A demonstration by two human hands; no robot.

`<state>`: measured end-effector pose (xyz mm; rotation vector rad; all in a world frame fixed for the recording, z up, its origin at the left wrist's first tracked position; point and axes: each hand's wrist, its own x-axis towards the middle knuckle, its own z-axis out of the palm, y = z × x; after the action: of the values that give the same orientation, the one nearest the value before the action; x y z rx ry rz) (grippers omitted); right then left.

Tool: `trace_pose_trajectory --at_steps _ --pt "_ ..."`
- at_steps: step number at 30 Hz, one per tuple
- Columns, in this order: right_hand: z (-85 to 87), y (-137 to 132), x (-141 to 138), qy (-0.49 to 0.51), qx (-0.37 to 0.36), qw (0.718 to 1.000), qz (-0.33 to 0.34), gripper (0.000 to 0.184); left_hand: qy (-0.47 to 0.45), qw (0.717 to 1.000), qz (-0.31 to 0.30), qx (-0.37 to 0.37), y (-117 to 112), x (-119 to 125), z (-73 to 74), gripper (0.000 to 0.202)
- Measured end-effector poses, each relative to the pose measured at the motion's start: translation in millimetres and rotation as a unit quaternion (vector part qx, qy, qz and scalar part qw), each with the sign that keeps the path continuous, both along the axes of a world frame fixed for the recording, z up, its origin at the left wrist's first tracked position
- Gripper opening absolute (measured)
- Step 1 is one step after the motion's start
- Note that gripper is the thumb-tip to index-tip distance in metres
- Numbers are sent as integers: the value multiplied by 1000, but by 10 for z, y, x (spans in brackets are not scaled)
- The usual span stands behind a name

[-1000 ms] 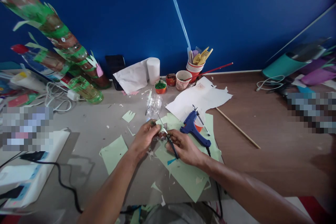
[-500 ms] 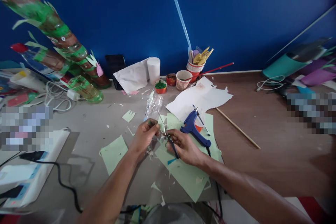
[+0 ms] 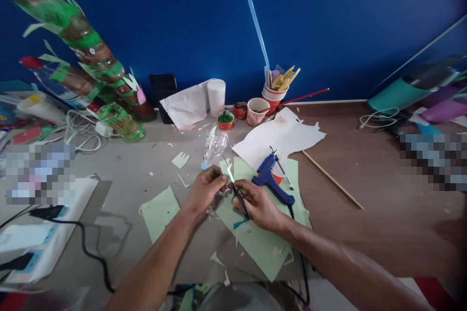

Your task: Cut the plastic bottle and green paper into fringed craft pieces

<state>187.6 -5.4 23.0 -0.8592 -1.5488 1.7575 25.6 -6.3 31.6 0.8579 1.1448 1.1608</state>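
Observation:
My right hand (image 3: 257, 201) is wrapped around the dark handles of a pair of scissors (image 3: 240, 195), whose blades point up and away. Beside the blades, my left hand (image 3: 207, 185) is closed in a pinch, thumb against fingers; what sits in the pinch is too small to make out. Beneath both hands lie pale green paper sheets (image 3: 262, 248) and small cut scraps. A crumpled clear plastic piece (image 3: 216, 145) is just beyond the left fingers. Close to the right hand, a blue glue gun (image 3: 272, 180) rests on the paper.
Paint pots (image 3: 225, 120), a paper cup (image 3: 257, 112) and a cup of plastic cutlery (image 3: 274, 92) line the blue wall. At left stand painted bottle towers (image 3: 105, 65) and a power strip (image 3: 54, 233). A wooden stick (image 3: 333, 181) lies at right, near white paper (image 3: 280, 131).
The view has shifted slightly, so the table's things sit a little further right. Both hands stay close together, with the scissors still in the right hand and the left still pinched.

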Motion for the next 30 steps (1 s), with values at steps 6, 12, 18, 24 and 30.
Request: trace_pose_trajectory --at_steps 6,12,18,24,30 --pt "40 1 -15 -7 -2 1000 1 28 22 1000 -5 -8 -12 -2 22 19" --pt "67 -3 -21 -9 -11 1000 -3 27 34 999 -7 -4 -10 -8 48 19" --pt "34 6 -21 -21 0 1000 -10 25 32 999 10 -2 9 -37 2 18" --pt "2 -1 -23 -25 -3 1000 -11 26 -5 997 71 7 32 -67 -66 16" --pt "-3 -3 -15 -61 31 998 -13 27 -38 997 71 7 39 -53 -32 16"
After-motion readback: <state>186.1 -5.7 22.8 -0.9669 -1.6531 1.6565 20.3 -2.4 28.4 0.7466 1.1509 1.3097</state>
